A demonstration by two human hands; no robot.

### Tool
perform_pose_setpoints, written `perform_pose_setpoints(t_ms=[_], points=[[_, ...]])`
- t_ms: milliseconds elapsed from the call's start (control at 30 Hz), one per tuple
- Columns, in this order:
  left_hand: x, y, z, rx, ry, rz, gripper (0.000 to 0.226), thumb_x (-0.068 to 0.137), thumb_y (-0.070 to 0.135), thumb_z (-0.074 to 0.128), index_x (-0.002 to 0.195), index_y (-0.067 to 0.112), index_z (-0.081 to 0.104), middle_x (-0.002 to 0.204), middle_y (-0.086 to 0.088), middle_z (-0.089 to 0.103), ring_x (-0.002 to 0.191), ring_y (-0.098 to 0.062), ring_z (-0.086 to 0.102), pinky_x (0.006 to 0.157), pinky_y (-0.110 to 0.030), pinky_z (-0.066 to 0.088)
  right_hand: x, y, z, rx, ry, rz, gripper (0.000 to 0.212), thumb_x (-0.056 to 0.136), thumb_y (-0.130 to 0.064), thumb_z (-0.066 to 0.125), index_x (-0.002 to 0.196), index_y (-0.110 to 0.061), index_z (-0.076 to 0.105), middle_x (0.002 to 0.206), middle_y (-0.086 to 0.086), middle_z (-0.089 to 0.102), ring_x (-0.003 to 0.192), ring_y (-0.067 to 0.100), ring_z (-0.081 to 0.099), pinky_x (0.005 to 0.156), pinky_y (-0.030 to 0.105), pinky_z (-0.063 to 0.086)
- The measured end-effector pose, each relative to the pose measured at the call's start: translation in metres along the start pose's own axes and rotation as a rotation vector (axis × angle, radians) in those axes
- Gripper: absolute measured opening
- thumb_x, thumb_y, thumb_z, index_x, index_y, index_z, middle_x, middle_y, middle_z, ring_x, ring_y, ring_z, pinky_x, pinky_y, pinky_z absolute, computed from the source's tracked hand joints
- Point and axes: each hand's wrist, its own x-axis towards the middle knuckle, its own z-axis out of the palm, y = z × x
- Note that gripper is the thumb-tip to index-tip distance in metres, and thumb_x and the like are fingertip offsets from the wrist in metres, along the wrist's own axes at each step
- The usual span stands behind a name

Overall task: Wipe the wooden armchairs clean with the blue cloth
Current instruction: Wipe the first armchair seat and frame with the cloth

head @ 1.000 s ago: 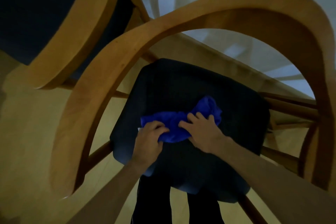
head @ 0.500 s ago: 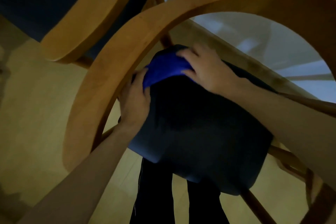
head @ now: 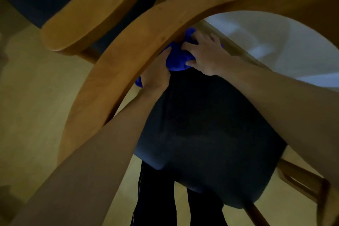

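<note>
I look down on a wooden armchair whose curved back-and-arm rail [head: 128, 57] arcs from lower left to upper right over a dark blue seat cushion [head: 207, 134]. The blue cloth [head: 177, 58] is bunched at the far edge of the cushion, partly tucked under the rail. My left hand [head: 156, 77] grips its left end, beside the rail. My right hand [head: 205, 55] presses and holds its right side. Part of the cloth pokes out below my left hand.
A second armchair [head: 86, 14] with a dark blue seat stands at the upper left, its arm close to the first chair's rail. A white wall and wooden skirting run at the upper right. My dark trouser legs [head: 156, 198] stand on the pale wood floor below the cushion.
Both hands have pushed the cloth from the middle of the cushion to its far edge under the rail. The view has moved closer over the chair.
</note>
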Motion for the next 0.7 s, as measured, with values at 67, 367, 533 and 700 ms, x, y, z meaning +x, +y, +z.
perform_pose_setpoints(t_ms=[67, 367, 533, 700], points=[[-0.001, 0.007, 0.002, 0.012, 0.03, -0.056, 0.06, 0.087, 0.0, 0.048, 0.143, 0.022, 0.044, 0.136, -0.011, 0.053, 0.118, -0.033, 0.053, 0.092, -0.04, 0.044, 0.002, -0.005, -0.002, -0.038, 0.006, -0.024, 0.047, 0.096, -0.047, 0.051, 0.14, -0.034, 0.04, 0.138, 0.011, 0.039, 0.126, 0.038, 0.038, 0.106, 0.057, 0.029], [-0.03, -0.015, 0.002, -0.077, 0.024, -0.066, 0.042, 0.089, 0.005, 0.048, 0.126, 0.024, 0.059, 0.133, 0.001, 0.054, 0.114, -0.002, 0.041, 0.089, -0.021, 0.033, -0.044, -0.073, 0.028, 0.19, -0.048, -0.077, 0.036, 0.101, -0.042, 0.039, 0.128, -0.018, 0.046, 0.094, 0.003, 0.064, 0.083, 0.026, 0.062, 0.065, 0.037, 0.041], [-0.099, -0.023, -0.002, 0.156, -0.079, -0.043, 0.04, 0.086, 0.013, 0.047, 0.123, 0.02, 0.061, 0.14, 0.0, 0.048, 0.133, -0.02, 0.034, 0.105, -0.035, 0.033, -0.098, -0.102, 0.053, 0.385, -0.167, -0.147, 0.025, 0.101, -0.04, 0.041, 0.117, -0.022, 0.048, 0.093, 0.0, 0.064, 0.078, 0.021, 0.06, 0.069, 0.038, 0.047], [-0.161, -0.032, 0.0, 0.373, -0.21, -0.009, 0.03, 0.08, 0.011, 0.064, 0.109, 0.017, 0.069, 0.125, -0.004, 0.061, 0.126, -0.027, 0.048, 0.105, -0.042, 0.039, -0.149, -0.136, 0.081, 0.48, -0.24, -0.208, 0.019, 0.1, -0.038, 0.044, 0.11, -0.022, 0.049, 0.093, 0.001, 0.065, 0.076, 0.02, 0.061, 0.07, 0.04, 0.052]])
